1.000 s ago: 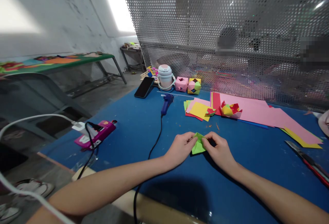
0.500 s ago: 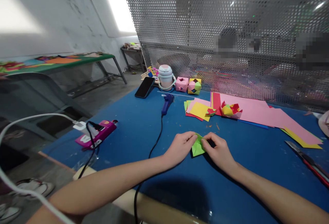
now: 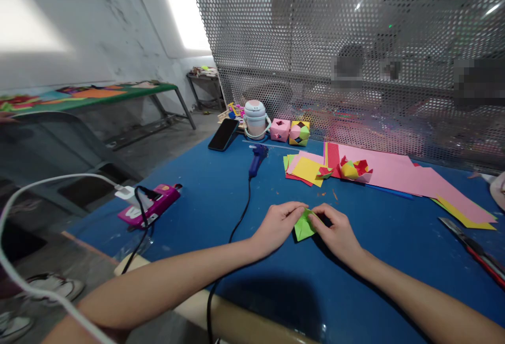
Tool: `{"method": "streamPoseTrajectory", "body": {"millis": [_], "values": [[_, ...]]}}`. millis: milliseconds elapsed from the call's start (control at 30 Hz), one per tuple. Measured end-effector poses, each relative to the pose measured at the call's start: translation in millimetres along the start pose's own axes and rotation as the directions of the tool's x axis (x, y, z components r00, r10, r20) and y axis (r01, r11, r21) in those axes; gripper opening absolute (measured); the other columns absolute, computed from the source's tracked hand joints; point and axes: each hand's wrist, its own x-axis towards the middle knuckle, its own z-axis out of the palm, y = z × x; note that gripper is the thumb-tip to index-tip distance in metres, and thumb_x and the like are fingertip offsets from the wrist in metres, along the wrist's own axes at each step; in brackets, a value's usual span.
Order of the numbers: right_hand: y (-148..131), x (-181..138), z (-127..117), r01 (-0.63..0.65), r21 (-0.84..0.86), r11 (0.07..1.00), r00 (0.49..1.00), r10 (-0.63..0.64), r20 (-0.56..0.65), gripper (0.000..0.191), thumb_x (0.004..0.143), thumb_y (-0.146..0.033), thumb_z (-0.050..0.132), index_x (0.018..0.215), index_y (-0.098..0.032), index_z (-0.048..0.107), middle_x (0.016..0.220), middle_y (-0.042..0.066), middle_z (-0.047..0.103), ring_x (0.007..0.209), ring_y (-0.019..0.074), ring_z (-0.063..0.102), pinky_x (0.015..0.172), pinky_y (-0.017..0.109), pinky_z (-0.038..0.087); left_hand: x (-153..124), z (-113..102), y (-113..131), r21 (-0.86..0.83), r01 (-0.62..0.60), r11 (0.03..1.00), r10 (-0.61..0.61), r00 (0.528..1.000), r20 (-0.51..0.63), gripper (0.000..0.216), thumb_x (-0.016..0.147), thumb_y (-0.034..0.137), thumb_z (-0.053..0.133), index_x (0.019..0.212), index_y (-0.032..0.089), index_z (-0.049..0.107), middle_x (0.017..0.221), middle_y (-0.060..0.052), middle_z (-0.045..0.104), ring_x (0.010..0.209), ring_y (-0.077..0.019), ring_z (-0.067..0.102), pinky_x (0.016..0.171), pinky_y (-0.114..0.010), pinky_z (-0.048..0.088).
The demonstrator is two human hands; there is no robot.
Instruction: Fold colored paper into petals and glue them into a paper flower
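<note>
A small folded piece of green paper [image 3: 304, 228] is held between both my hands, just above or on the blue tabletop [image 3: 379, 291]; I cannot tell which. My left hand [image 3: 279, 226] pinches its upper left edge between thumb and fingers. On the opposite side, my right hand [image 3: 337, 229] grips the upper right part, thumb on the near face. Fingers cover the top of the paper. Beyond the hands lie a stack of coloured paper squares [image 3: 305, 169] and a red and yellow folded paper flower [image 3: 354, 168].
A blue glue gun [image 3: 257, 161] with a black cord lies left of centre. A purple power strip [image 3: 158, 204] sits at the left edge, a utility knife [image 3: 473, 249] at the right. Behind stand a phone [image 3: 223, 134], a white flask [image 3: 255, 119], folded paper cubes [image 3: 290, 131] and a perforated metal screen [image 3: 355, 28].
Both hands keep hold of the green paper, and my left fingers have shifted slightly to the right along its top edge. The whole view has moved by a few pixels.
</note>
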Motion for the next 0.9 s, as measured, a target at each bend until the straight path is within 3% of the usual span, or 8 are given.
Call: {"method": "streamPoseTrajectory", "body": {"millis": [100, 233, 600, 733, 900], "values": [[-0.8, 0.6, -0.6, -0.024, -0.003, 1.0, 1.0, 0.024, -0.02, 0.013, 0.082, -0.028, 0.051, 0.082, -0.017, 0.058, 0.072, 0.002, 0.059, 0.064, 0.0133, 0.053, 0.06, 0.024, 0.042, 0.8, -0.2, 0.0, -0.02, 0.026, 0.999, -0.027, 0.999, -0.039, 0.025, 0.082, 0.028, 0.046, 0.089, 0.016, 0.067, 0.091, -0.003, 0.069, 0.086, -0.016, 0.061, 0.078, -0.025, 0.046], [1.5, 0.8, -1.0, -0.04, -0.021, 0.999, 0.998, 0.039, -0.047, 0.016, 0.083, -0.027, 0.048, 0.073, -0.017, 0.056, 0.066, 0.001, 0.058, 0.06, 0.0124, 0.052, 0.056, 0.023, 0.041, 2.2, 0.4, -0.3, -0.033, 0.046, 0.998, -0.049, 0.996, -0.075, 0.025, 0.081, 0.028, 0.046, 0.089, 0.015, 0.066, 0.088, -0.003, 0.068, 0.082, -0.0154, 0.06, 0.074, -0.024, 0.046], [2.0, -0.8, -0.7, 0.068, -0.033, 0.997, 0.997, -0.069, -0.021, 0.015, 0.083, -0.021, 0.05, 0.072, -0.018, 0.059, 0.067, 0.0, 0.059, 0.062, 0.012, 0.054, 0.06, 0.022, 0.041, 1.6, 1.0, -1.9, 0.046, 0.006, 0.999, -0.006, 1.0, 0.014, 0.016, 0.076, 0.021, 0.051, 0.082, 0.016, 0.065, 0.078, -0.001, 0.066, 0.072, -0.0131, 0.058, 0.066, -0.021, 0.044], [2.1, -0.9, -1.4, 0.025, -0.013, 1.0, 0.999, -0.026, -0.037, 0.012, 0.084, -0.024, 0.05, 0.08, -0.018, 0.059, 0.074, 0.001, 0.061, 0.067, 0.0131, 0.055, 0.063, 0.023, 0.042, 1.3, 1.2, -4.3, 0.051, 0.021, 0.998, -0.02, 1.0, -0.021, 0.016, 0.077, 0.024, 0.049, 0.079, 0.015, 0.062, 0.074, -0.001, 0.062, 0.068, -0.0126, 0.055, 0.062, -0.022, 0.042], [1.2, 0.6, -2.9, 0.042, -0.004, 0.999, 0.999, -0.042, -0.019, 0.019, 0.086, -0.025, 0.047, 0.072, -0.018, 0.059, 0.068, 0.001, 0.059, 0.063, 0.0133, 0.054, 0.06, 0.025, 0.042, 0.2, 2.9, -7.1, 0.048, 0.029, 0.998, -0.031, 0.999, 0.026, 0.012, 0.076, 0.024, 0.051, 0.078, 0.015, 0.058, 0.06, 0.004, 0.051, 0.056, -0.009, 0.044, 0.052, -0.019, 0.036]]}}
